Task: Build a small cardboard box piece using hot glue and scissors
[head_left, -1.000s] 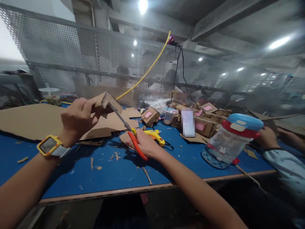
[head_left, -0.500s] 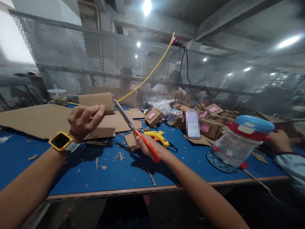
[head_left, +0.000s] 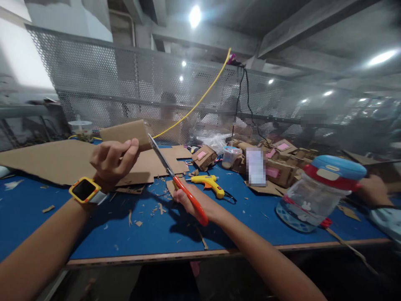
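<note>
My left hand point(head_left: 115, 161) is closed on a small folded piece of cardboard point(head_left: 123, 134), held up above the table. In my right hand point(head_left: 191, 200) is a pair of scissors point(head_left: 184, 190) with red-orange handles, its blades pointing up and left. The blade tips meet the right edge of the cardboard piece; whether they are cutting into it I cannot tell. Behind and beneath my left hand lies a large flat cardboard sheet point(head_left: 53, 161). Just right of the scissors, a yellow glue gun point(head_left: 209, 183) rests on the blue table.
A clear water bottle point(head_left: 310, 200) with a blue and red lid stands at the right, beside another person's hand point(head_left: 374, 190). Cardboard boxes point(head_left: 278, 169), a plastic cup point(head_left: 232, 156) and a pixelated upright panel point(head_left: 256, 167) stand farther back. Scraps litter the blue table point(head_left: 103, 238). Behind runs a perforated metal screen point(head_left: 94, 71).
The cardboard piece has tilted, its left end now lower than its right. The scissors have shifted slightly left and down with my right hand. The whole view has moved a little.
</note>
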Demonstrator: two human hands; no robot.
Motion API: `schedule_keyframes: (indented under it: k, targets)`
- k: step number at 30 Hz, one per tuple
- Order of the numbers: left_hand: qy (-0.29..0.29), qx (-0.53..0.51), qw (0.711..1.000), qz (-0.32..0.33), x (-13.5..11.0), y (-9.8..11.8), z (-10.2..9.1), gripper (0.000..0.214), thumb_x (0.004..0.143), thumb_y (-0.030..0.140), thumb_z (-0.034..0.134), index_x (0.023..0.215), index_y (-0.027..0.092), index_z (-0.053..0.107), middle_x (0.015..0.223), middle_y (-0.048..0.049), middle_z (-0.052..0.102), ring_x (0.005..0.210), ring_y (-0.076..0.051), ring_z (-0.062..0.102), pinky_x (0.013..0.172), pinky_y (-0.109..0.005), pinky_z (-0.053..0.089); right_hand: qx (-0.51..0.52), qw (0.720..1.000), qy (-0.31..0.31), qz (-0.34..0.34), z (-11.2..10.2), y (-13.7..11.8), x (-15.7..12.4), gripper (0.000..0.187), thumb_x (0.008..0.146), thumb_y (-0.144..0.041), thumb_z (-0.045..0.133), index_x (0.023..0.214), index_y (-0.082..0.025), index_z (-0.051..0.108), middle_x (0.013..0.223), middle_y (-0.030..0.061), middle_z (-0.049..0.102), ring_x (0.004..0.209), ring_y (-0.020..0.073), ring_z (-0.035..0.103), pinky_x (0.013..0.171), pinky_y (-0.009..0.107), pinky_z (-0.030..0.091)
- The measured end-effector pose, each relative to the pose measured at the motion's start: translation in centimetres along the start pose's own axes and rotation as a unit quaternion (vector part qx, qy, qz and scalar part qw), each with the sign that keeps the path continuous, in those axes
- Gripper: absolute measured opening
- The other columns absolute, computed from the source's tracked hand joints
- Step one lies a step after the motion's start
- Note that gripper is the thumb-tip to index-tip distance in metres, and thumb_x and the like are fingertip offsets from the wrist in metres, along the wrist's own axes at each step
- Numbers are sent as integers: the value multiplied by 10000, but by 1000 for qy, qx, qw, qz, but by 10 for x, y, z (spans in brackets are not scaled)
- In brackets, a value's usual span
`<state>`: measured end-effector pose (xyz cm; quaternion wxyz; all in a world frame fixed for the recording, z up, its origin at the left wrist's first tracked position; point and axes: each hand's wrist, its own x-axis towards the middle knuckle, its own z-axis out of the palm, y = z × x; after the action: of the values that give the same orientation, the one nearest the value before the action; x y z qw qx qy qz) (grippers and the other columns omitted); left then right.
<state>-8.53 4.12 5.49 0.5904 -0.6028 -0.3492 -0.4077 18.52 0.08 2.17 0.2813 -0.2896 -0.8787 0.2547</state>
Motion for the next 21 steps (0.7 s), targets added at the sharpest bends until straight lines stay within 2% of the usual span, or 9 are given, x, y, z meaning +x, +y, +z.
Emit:
schedule_keyframes:
  k: [3,5,8,11,13,15,18,21]
  targets:
    - [94,10,993,69,2,3,0,172,830,131,747,956,245,727,717,-39,706,664,-175,562,607,-310,412,-16,999,24,30,6,-1,1,614,923,-813,191,771,-243,360,790,30,491,699,178,441,670,328,388]
    - [136,2,987,90,4,4,0,243,803,94,762,1002,227,719,721,-44,705,669,-181,563,590,-303,416,-17,998,34,48,9,-3,2,588,928,-796,230,765,-245,355,793,37,505,700,180,437,662,325,370]
    - [134,-32,989,60,5,5,0,224,812,103,754,993,231,729,717,-50,692,640,-181,550,572,-306,403,-15,998,42,51,13,-6,3,589,929,-793,227,762,-244,362,788,41,516,708,181,446,671,325,363]
    - [54,-77,995,-29,5,6,1,87,854,167,724,904,237,735,677,-48,651,589,-168,516,562,-308,379,-9,997,56,47,15,-7,1,641,899,-845,216,770,-240,384,779,38,516,708,178,452,661,320,369]
    - [13,-55,997,-60,6,8,0,32,873,203,713,866,230,728,647,-41,629,560,-155,508,537,-297,369,20,997,60,42,17,-8,-1,685,881,-879,181,776,-237,397,747,23,503,678,165,448,624,303,370]
    - [42,-4,999,-30,9,10,-1,35,864,197,728,888,222,723,648,-35,637,549,-143,527,515,-282,380,70,996,53,35,20,-10,-4,719,876,-889,129,785,-234,409,708,7,488,639,148,446,582,280,367]
    - [136,28,989,43,15,12,-5,180,824,133,763,977,201,698,660,-27,661,539,-135,537,493,-262,402,120,991,38,34,23,-13,-6,737,870,-897,114,783,-233,422,653,-15,457,598,134,441,541,257,356]
    - [160,28,984,68,18,13,-9,219,817,113,765,1000,194,675,653,-21,663,530,-135,532,483,-252,398,109,993,36,35,23,-18,-6,733,871,-897,119,727,-235,401,612,-22,434,575,131,423,529,259,336]
